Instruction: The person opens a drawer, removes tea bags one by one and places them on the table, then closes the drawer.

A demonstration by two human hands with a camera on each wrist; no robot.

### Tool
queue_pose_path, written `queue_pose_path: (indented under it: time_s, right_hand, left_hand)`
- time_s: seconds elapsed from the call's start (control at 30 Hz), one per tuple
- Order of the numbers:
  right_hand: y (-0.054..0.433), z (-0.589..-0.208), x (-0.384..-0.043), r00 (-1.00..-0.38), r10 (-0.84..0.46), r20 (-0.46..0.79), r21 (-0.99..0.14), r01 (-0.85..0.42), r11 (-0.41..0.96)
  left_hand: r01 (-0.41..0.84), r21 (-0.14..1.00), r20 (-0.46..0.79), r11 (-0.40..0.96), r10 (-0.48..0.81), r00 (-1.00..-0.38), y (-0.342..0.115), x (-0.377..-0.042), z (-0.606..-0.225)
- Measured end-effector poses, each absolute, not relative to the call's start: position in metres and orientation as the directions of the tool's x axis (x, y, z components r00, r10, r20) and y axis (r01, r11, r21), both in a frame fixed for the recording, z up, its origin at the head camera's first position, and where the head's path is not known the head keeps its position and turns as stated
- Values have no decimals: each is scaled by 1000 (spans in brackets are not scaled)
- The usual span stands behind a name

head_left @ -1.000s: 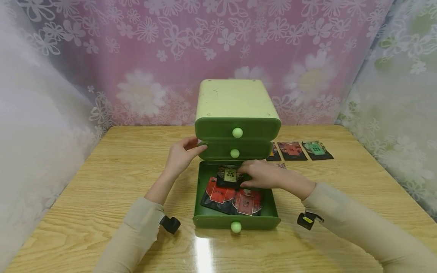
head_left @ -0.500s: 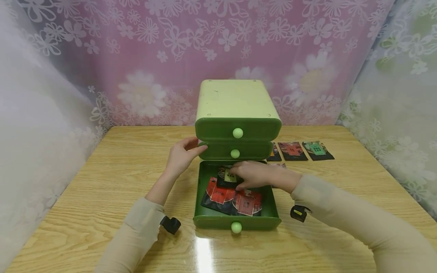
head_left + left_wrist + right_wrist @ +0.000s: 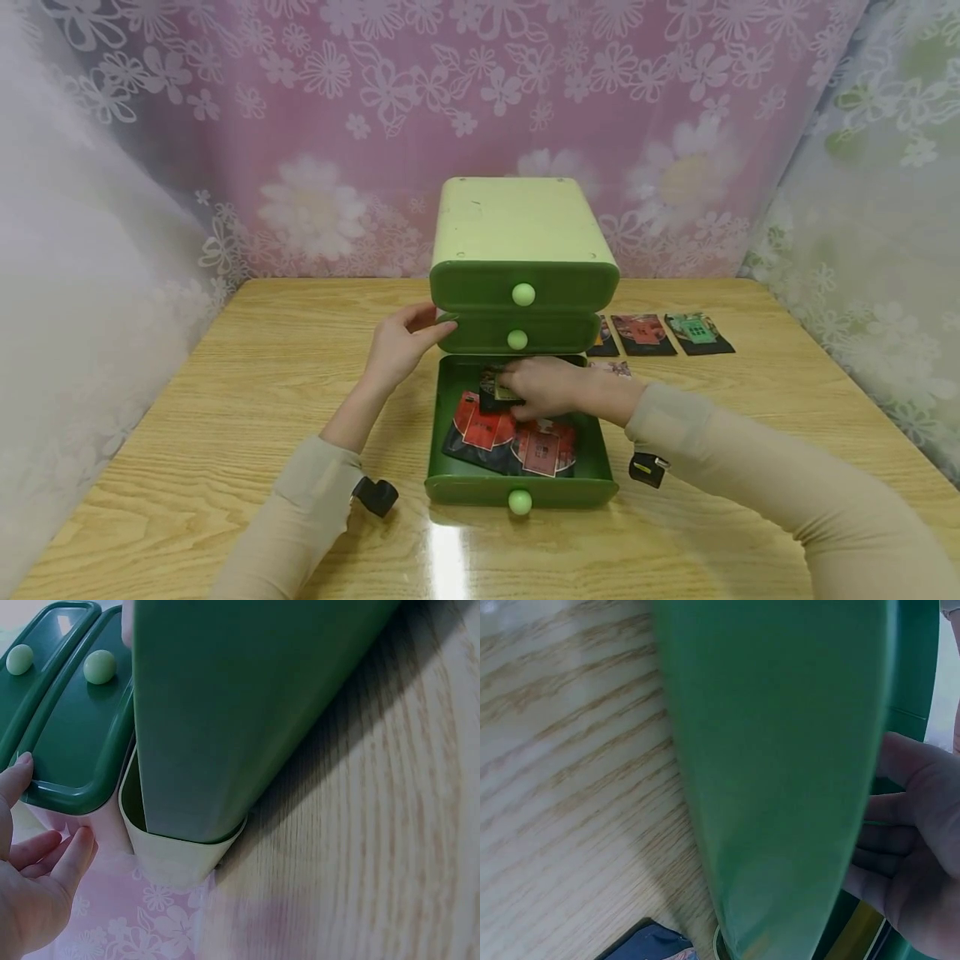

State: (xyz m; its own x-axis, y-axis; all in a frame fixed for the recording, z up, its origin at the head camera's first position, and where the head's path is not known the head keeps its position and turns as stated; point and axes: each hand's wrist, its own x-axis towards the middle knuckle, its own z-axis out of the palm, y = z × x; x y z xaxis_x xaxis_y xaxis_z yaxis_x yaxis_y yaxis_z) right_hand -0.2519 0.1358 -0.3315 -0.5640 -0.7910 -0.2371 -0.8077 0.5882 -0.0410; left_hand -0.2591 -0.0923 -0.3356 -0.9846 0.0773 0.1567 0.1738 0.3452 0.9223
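A cabinet (image 3: 517, 221) with green-fronted drawers stands on the table, its bottom drawer (image 3: 517, 492) pulled out. My left hand (image 3: 401, 346) holds the cabinet's left side, thumb on the middle drawer's front (image 3: 75, 735) and fingers along the side behind it. Inside the open drawer, my right hand (image 3: 551, 386) lies over a black packet with a gold label (image 3: 495, 392), fingers extended onto it. The fingertips are partly hidden by the hand, and the drawer wall (image 3: 772, 765) covers them in the right wrist view. Two red-and-black packets (image 3: 480, 429) lie toward the drawer's front.
Right of the cabinet lie a red packet (image 3: 643, 333), a green-labelled packet (image 3: 699, 332) and an orange one (image 3: 602, 337) partly hidden by the cabinet. Another packet (image 3: 611, 367) shows behind the right wrist. A pink floral curtain (image 3: 360, 142) hangs behind the table (image 3: 262, 417).
My right hand has slid left across the gold-labelled packet, covering more of it. The packet stays about where it was. My left hand and the drawers have not moved.
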Motion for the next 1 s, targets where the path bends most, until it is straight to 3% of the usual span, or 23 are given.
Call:
queue_pose_path:
  time_s: [0.2,0.47,0.73,1.0]
  right_hand:
    - [137,-330,-248,-567,-803,-184,6,-818,576]
    - [145,-323,-243,-630,-771,-94,-8,-774,634]
    - [163,-315,-239,-677,-736,-11,-106,-731,674]
    - [184,-297,-239,-680,-733,23,-314,-701,640]
  left_hand:
    - [163,923,145,347,77,-986,-92,-258,-336]
    - [157,927,139,341,79,-987,-92,-258,-335]
    - [153,927,135,343,75,-988,-92,-258,-334]
    - [152,926,135,346,74,-988,-93,-259,-335]
